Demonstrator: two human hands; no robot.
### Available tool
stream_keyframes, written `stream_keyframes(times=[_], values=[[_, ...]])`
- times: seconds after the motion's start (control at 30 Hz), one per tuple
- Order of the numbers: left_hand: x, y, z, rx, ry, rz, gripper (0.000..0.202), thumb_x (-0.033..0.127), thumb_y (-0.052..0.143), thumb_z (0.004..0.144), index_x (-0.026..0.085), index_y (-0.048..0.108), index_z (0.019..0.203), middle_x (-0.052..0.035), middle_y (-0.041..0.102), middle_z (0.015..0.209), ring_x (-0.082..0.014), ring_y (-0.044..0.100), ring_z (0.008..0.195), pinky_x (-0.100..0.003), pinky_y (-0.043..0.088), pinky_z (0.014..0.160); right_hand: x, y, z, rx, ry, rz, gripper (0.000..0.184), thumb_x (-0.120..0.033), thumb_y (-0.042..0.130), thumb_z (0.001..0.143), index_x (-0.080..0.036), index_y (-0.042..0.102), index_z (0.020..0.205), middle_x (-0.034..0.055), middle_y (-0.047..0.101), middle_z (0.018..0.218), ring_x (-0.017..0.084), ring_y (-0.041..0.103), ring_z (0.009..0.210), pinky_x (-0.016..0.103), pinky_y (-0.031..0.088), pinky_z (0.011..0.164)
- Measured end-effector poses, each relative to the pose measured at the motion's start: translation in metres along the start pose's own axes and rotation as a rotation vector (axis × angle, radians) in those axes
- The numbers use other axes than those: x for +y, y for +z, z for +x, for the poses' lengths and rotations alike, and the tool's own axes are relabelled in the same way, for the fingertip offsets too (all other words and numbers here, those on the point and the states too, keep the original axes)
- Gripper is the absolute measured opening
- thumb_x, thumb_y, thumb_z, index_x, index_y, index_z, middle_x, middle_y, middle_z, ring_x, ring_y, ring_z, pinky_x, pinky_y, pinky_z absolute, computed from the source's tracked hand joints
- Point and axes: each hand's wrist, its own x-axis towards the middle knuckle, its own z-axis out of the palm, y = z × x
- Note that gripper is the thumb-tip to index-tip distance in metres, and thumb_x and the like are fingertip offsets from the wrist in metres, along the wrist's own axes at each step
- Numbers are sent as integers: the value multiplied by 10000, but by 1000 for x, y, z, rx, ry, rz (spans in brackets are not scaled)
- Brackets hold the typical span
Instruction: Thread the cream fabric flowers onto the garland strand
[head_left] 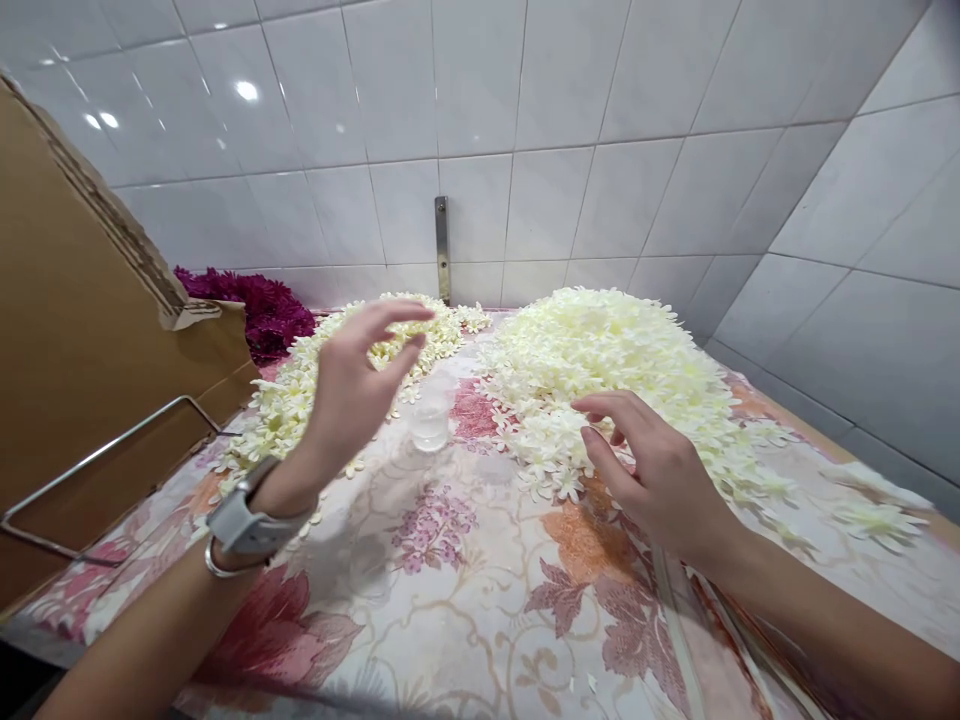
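Observation:
My left hand (361,365), with a grey watch and a bangle on the wrist, is raised above the table. Its thumb and fingers are apart, and nothing shows between them. Below and to the right of its fingertips stands a small clear cup (430,425). Behind this hand spreads a heap of small cream flowers (296,385). My right hand (649,465) hovers at the front edge of a larger pile of pale yellow-white flowers (592,340). The fingers there are bent, with a gap between thumb and forefinger; I see nothing held.
Flowered cloth (450,620) covers the table. A cardboard box (97,330) rises on the left, with a bent metal rod (97,460) in front of it. Purple flowers (255,305) lie behind the box. Thin strips (679,630) lie under my right forearm. Tiled wall (555,200) closes off the back.

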Motion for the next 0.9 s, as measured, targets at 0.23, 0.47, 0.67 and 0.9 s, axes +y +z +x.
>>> stream_keyframes(times=[0.23, 0.47, 0.67, 0.9], values=[[-49, -40, 28, -299, 63, 547, 179, 185, 533, 819, 174, 696, 889, -82, 724, 966, -233, 651, 893, -337, 472, 801, 2, 1, -2, 4, -47, 11, 141, -202, 420, 880, -211, 520, 980, 87, 626, 930, 222, 602, 813, 330, 475, 632], [-68, -8, 17, -739, 154, 713, 75, 233, 651, 784, 162, 668, 799, -59, 690, 885, -221, 622, 889, -391, 448, 844, 5, 4, -5, -25, -66, 22, 138, -216, 415, 884, -202, 537, 947, 84, 646, 900, 226, 620, 816, 344, 472, 675], [-73, -6, 14, -823, 166, 778, 304, 306, 545, 887, 163, 550, 1155, -88, 586, 1163, -216, 602, 969, -425, 515, 813, 3, 4, -5, -54, -35, 47, 137, -229, 408, 883, -217, 540, 919, 73, 662, 863, 211, 625, 751, 331, 474, 636], [-97, -6, 3, -778, 155, 666, 310, 304, 545, 886, 166, 547, 1164, -90, 580, 1173, -217, 600, 974, -424, 516, 814, -19, 4, 19, -179, -27, 99, 165, -235, 411, 867, -217, 574, 860, 75, 679, 829, 218, 635, 742, 345, 493, 639]])
